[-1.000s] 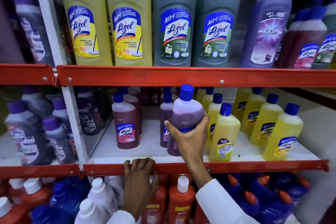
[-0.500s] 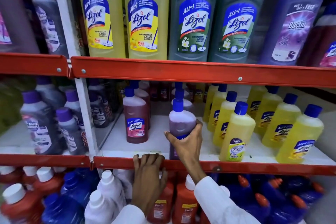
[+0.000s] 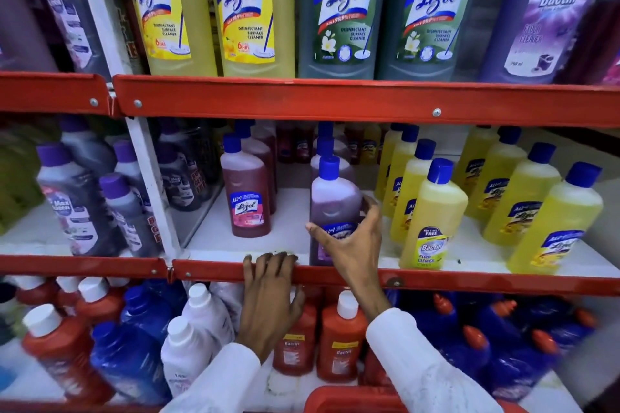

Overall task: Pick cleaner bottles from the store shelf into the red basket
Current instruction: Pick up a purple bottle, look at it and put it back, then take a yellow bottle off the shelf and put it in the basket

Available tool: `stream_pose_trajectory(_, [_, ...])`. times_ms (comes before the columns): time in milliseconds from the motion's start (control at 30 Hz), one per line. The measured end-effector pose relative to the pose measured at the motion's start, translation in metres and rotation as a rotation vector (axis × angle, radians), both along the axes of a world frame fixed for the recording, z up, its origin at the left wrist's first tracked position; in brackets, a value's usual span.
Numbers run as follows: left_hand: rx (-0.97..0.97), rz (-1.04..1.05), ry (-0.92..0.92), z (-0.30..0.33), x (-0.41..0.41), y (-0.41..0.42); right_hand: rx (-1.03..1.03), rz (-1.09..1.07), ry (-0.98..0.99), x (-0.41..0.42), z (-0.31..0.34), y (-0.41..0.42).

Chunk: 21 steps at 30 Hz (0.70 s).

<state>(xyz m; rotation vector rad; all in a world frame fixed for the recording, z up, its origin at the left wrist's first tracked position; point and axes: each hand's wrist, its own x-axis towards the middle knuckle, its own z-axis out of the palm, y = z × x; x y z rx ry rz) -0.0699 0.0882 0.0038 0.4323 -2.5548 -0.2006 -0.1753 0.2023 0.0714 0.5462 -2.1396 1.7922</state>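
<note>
The left hand (image 3: pixel 271 292) lies flat over the red front rail (image 3: pixel 469 282) of the middle shelf, fingers curled over its top edge and holding no bottle; it looks like a brace to steady the reach. Just to its right and a little above, the right hand (image 3: pixel 352 245) is spread wide around the lower part of a purple cleaner bottle (image 3: pixel 332 204) that stands upright at the front of the shelf, thumb at the label's left side, fingers round its right side. Whether the palm presses the bottle or only cups it cannot be told, so the grip looks loose rather than firm. Further right of that hand stands a row of yellow bottles (image 3: pixel 432 211), close enough to be knocked. Below the right wrist, the red basket (image 3: pixel 352 399) shows at the bottom edge, placed ready underneath, probably for a short drop.
</note>
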Motion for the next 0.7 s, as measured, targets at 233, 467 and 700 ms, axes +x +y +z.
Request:
stream_pose_trajectory(233, [-0.101,-0.108,0.215,0.006,-0.009,0.045,-0.205,-0.352,0.314,0.002,-0.021,0.076])
stream_pose_trajectory(467, [-0.074,-0.237,0.159,0.015,-0.055,0.11,0.047,-0.485,0.098,-0.05,-0.017,0.107])
stream_pose_trajectory(700, [0.002,-0.205,-0.051,0.003,-0.079,0.131,-0.016,-0.176,-0.009,-0.091,-0.014,0.121])
